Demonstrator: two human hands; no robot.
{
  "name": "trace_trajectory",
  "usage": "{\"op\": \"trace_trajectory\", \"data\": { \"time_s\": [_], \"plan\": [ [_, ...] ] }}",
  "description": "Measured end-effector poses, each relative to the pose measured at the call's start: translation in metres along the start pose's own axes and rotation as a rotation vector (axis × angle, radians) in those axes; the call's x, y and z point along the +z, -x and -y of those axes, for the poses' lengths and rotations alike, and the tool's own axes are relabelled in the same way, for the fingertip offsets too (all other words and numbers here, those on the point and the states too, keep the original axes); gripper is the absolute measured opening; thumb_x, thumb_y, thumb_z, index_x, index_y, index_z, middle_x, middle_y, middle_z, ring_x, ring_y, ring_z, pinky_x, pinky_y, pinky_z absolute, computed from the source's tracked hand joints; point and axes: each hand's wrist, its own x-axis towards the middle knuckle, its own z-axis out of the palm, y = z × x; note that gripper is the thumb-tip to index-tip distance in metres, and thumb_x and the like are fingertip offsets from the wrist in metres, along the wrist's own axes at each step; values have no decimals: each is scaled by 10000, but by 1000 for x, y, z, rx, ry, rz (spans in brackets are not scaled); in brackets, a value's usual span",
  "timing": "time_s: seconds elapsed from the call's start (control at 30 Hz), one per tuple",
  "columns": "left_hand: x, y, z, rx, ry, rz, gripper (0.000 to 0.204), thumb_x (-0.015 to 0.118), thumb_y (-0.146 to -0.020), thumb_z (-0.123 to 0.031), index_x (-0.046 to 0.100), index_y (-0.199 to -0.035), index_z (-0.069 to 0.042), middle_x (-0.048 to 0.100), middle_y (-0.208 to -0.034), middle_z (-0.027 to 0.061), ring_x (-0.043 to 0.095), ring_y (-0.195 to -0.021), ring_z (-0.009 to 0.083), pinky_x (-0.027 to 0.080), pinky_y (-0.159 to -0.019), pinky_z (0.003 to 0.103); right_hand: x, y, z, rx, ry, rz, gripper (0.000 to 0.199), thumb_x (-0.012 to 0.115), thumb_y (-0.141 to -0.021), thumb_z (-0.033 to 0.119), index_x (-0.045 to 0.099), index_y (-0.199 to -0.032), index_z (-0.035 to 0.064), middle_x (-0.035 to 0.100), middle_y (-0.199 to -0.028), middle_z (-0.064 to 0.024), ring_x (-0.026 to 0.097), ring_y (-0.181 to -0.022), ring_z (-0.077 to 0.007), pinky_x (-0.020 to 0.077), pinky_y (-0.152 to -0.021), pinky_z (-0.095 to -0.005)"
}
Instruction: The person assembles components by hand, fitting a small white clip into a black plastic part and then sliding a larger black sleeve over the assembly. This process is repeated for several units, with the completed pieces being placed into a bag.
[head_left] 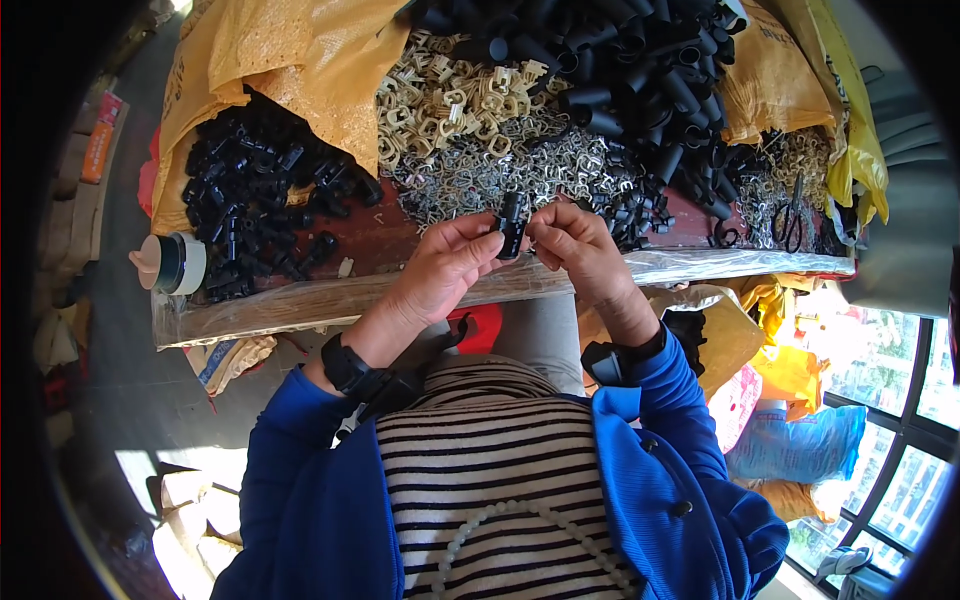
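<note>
Just above the table's front edge, my left hand [455,258] grips a small black plastic cylinder [512,226], held nearly upright between thumb and fingers. Close against its right side is my right hand [578,248], thumb and forefinger pinched together; whatever sits in that pinch is too small to make out. Behind both hands lies a heap of small silvery metal clips [470,180]. Beyond that rises a pile of cream plastic clips [440,95], next to a large heap of black plastic tubes [640,80].
Black plastic fittings [250,190] spill from an orange woven sack [300,65] at the left. A white round container [187,262] stands at the left table corner. Scissors [793,220] lie at the right. Stuffed bags [800,440] rest on the floor at the right.
</note>
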Motion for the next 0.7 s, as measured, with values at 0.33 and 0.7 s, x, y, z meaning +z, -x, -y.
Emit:
{"op": "trace_trajectory", "data": {
  "time_s": [0.33, 0.7],
  "plan": [
    [3, 3, -7, -89, 86, -59, 243, 502, -808, -122, 502, -1023, -7, 562, -946, 111, 554, -869, 202, 456, -755, 291, -1, 6, 1, -84, -128, -34, 113, 522, -810, 127, 526, -817, 14, 498, -718, 8, 428, -618, -58, 353, -562, -182],
    [18, 4, -7, -134, 100, -83, 206, 503, -810, -130, 523, -990, -30, 573, -912, 97, 584, -786, 201, 499, -653, 241, 11, 11, 12, -394, 166, -94, 72, 583, -752, 69, 560, -769, 3, 516, -727, -19, 472, -682, -95, 383, -597, -214]
  ]
}}
